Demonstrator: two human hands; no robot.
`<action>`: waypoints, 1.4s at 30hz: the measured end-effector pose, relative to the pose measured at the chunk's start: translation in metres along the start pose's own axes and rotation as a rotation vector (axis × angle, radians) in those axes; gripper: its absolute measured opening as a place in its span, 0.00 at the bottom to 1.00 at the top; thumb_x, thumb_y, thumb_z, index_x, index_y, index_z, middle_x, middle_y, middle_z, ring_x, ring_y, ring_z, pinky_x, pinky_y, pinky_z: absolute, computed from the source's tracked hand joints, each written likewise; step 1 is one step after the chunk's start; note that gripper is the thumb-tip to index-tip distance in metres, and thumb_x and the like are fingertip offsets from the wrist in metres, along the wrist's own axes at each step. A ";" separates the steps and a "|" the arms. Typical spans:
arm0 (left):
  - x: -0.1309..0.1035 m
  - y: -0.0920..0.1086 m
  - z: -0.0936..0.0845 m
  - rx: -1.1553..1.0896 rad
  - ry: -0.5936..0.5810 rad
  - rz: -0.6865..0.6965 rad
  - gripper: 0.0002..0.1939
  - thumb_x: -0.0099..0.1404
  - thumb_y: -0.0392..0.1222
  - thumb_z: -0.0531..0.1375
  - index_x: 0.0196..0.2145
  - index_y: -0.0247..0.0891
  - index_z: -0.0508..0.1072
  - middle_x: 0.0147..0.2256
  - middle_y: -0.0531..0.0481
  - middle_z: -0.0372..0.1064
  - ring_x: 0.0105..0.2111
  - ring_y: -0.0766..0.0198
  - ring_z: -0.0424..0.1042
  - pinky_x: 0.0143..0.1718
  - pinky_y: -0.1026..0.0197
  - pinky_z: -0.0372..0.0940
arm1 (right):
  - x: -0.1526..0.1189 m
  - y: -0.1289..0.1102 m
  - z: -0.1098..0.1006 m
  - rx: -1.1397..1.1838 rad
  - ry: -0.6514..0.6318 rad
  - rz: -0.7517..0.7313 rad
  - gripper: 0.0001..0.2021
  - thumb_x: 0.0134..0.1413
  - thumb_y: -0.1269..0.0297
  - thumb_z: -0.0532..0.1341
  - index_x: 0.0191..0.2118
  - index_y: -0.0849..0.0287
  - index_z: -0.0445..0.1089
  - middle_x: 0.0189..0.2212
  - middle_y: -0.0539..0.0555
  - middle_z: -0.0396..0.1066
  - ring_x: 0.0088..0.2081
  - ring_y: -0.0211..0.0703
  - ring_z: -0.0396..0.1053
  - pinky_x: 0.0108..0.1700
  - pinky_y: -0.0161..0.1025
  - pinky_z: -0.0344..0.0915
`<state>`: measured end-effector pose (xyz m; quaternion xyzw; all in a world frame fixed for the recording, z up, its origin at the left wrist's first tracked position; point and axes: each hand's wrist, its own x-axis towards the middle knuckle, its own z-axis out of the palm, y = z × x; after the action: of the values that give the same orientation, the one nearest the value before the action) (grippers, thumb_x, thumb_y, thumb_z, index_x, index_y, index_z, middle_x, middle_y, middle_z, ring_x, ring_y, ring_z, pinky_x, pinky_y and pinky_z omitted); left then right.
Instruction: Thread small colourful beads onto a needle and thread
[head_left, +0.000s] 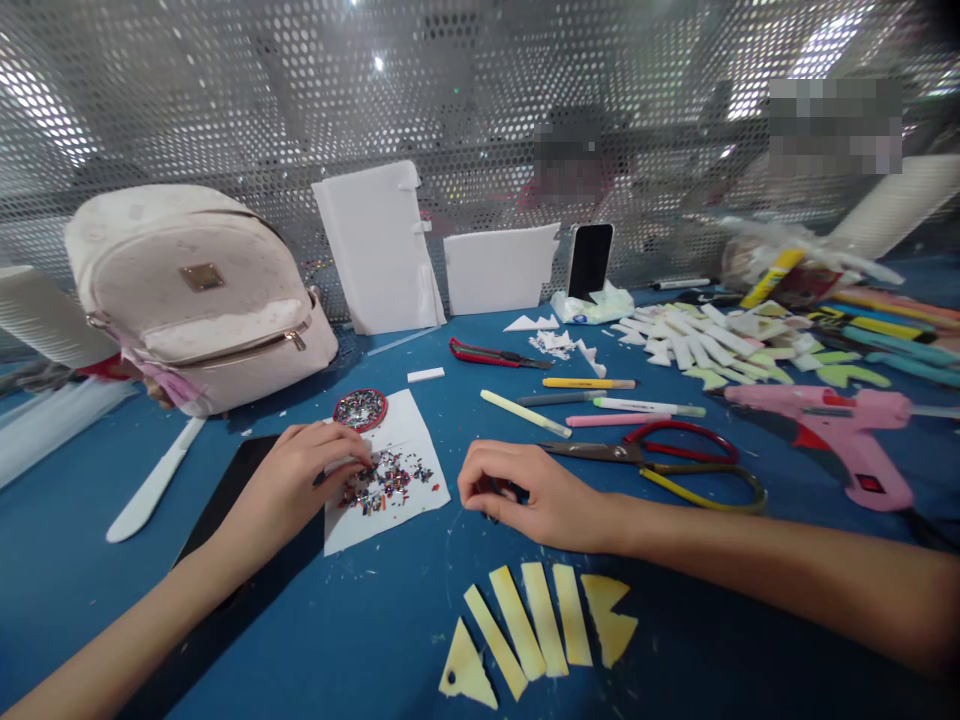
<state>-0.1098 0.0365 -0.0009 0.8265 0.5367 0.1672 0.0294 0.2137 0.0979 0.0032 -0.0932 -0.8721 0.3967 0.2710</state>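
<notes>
While your left hand [322,462] reaches down over the white paper [424,430], its fingertips meet the loose coloured bits [394,478] heaped there; you cannot tell whether any are pinched. Expect the bits to be very light, hard and quick to scatter; take them in small pinches from the pile's edge. Treat the paper as thin and flexible; hold it by a bare corner. Behind, support the red-rimmed disc [360,410] by its rim. Your right hand [517,495], apart from the left, curls on the blue table [390,620] beside the paper.

Note the obscured areas: your left arm covers part of the black panel [234,485]; your left hand masks the paper's left side; dark pieces beneath your right fingers remain indistinct, their grip uncertain.
</notes>
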 end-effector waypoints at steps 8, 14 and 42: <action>-0.001 -0.002 0.004 -0.008 0.016 0.014 0.06 0.73 0.40 0.58 0.42 0.45 0.76 0.44 0.50 0.78 0.44 0.57 0.74 0.46 0.55 0.63 | -0.001 0.002 0.001 0.020 -0.007 0.022 0.04 0.66 0.73 0.59 0.38 0.60 0.69 0.36 0.51 0.68 0.31 0.33 0.62 0.33 0.32 0.60; -0.001 -0.003 0.008 -0.024 0.044 0.033 0.05 0.73 0.40 0.59 0.41 0.45 0.76 0.43 0.50 0.78 0.44 0.56 0.74 0.47 0.54 0.63 | -0.001 0.001 0.000 0.034 -0.020 0.045 0.04 0.65 0.73 0.60 0.38 0.59 0.69 0.36 0.50 0.68 0.32 0.33 0.62 0.33 0.32 0.60; 0.001 0.002 0.009 -0.032 0.044 0.057 0.06 0.73 0.38 0.58 0.39 0.44 0.76 0.43 0.50 0.77 0.42 0.58 0.74 0.45 0.55 0.62 | 0.000 0.000 0.000 0.005 -0.022 0.031 0.04 0.65 0.73 0.60 0.38 0.59 0.68 0.36 0.50 0.68 0.32 0.34 0.63 0.35 0.33 0.61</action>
<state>-0.1045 0.0381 -0.0088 0.8370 0.5106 0.1949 0.0262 0.2139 0.0982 0.0033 -0.1019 -0.8724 0.4041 0.2554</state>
